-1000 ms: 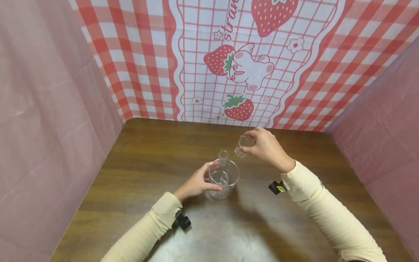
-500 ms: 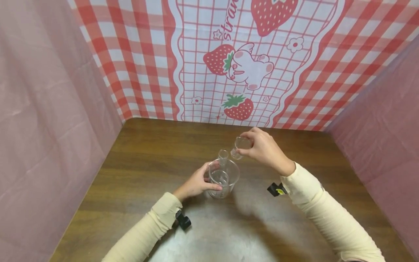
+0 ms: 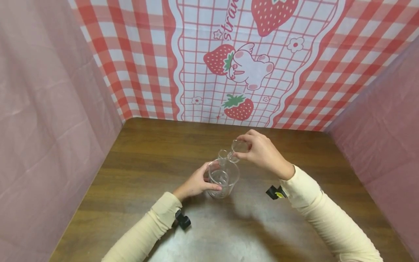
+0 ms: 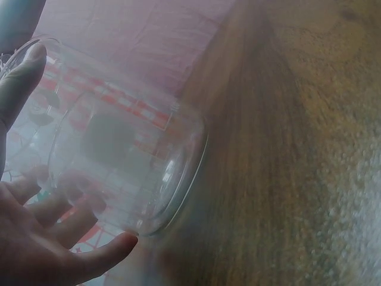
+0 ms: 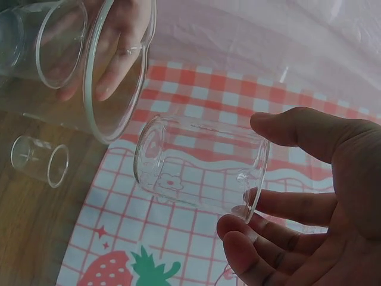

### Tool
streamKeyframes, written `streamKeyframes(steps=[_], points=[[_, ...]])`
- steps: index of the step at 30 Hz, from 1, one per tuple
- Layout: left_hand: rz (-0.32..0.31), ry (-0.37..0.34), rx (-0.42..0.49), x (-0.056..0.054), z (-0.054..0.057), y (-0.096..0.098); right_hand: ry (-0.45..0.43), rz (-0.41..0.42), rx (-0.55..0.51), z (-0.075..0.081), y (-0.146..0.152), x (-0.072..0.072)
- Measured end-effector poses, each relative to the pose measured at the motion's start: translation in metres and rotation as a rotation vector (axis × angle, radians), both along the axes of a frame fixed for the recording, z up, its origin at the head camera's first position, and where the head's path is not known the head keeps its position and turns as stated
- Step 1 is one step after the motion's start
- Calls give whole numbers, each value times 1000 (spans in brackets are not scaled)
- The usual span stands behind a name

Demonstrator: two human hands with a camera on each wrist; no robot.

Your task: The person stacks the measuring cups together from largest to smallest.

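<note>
My left hand grips a large clear glass beaker from its left side, thumb in front and fingers behind. Inside that beaker is a smaller glass beaker, seen in the right wrist view. My right hand holds another glass beaker near its rim between thumb and fingers, raised above the table. A tiny beaker stands on the table just behind the large one. In the head view the held beaker overlaps the tiny one's right side; in the right wrist view they are apart.
The brown wooden table is backed by a red-and-white checked strawberry cloth. Pink curtains hang on both sides. A black wrist camera is strapped at the left cuff, another at the right.
My right hand has moved left and slightly nearer with its beaker, closing on the tiny beaker. The left hand and the large beaker stay in place.
</note>
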State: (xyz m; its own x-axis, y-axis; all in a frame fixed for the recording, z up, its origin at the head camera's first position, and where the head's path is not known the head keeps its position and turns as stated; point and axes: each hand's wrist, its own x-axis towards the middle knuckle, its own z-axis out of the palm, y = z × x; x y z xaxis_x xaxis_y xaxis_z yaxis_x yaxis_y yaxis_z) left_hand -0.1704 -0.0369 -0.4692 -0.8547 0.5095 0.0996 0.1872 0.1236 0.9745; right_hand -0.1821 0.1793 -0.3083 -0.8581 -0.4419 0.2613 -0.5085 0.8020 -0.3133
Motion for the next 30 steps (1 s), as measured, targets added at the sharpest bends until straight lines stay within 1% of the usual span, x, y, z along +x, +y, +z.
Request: streamKeyframes(steps=[8, 16, 30], points=[[-5, -11, 11, 0, 0, 0, -18, 37, 2, -1, -4, 5], [-8, -6, 9, -1, -1, 0, -27, 69, -3, -3, -7, 8], [2, -29, 5, 0, 1, 0, -24, 116, 2, -9, -14, 12]])
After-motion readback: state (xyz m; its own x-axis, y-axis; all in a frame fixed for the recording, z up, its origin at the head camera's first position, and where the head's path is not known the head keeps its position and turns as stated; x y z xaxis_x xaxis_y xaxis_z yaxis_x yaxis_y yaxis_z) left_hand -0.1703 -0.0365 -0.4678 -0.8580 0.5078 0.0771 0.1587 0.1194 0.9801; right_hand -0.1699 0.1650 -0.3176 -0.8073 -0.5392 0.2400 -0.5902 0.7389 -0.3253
